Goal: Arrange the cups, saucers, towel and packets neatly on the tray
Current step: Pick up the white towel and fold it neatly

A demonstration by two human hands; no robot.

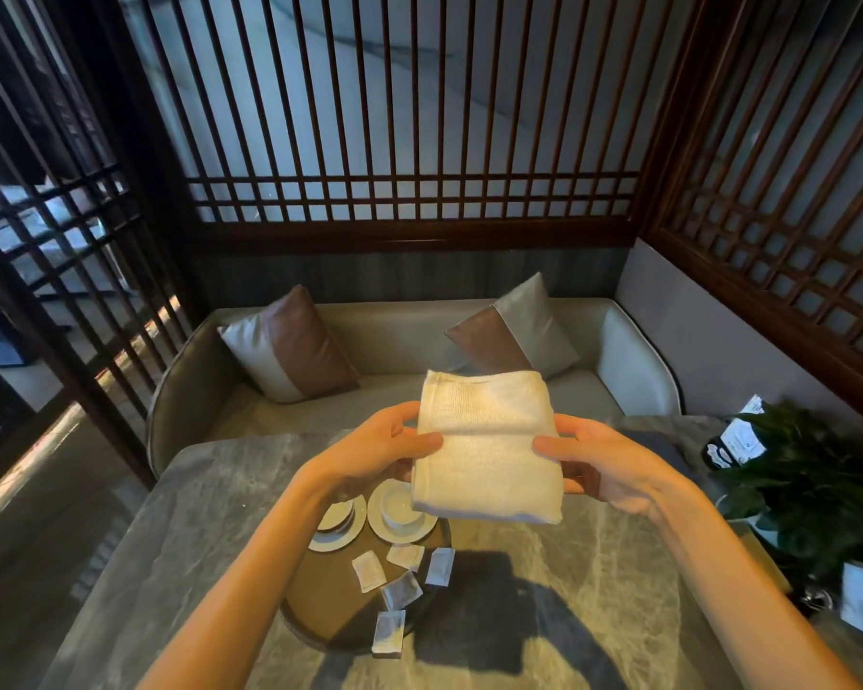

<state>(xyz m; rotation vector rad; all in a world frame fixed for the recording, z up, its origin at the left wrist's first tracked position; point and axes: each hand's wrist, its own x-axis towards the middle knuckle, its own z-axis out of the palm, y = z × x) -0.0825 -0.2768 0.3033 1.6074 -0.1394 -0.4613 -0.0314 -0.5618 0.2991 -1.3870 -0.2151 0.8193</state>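
Item: folded towel [487, 443], cream. I see it held in the air between both hands, left hand [377, 448] clamped on its left edge, right hand [601, 463] on its right, thumbs on top; long axis running away from me. Tray [320, 602], round: below and slightly left of the hands, nearer the left, carrying two saucers [402, 515] and five scattered packets [402, 590]. I judge the towel must go down and leftward.

Cream towel [487, 443]; brown tray [320, 605]; white saucers [400, 520]; grey-veined marble table [569, 590].
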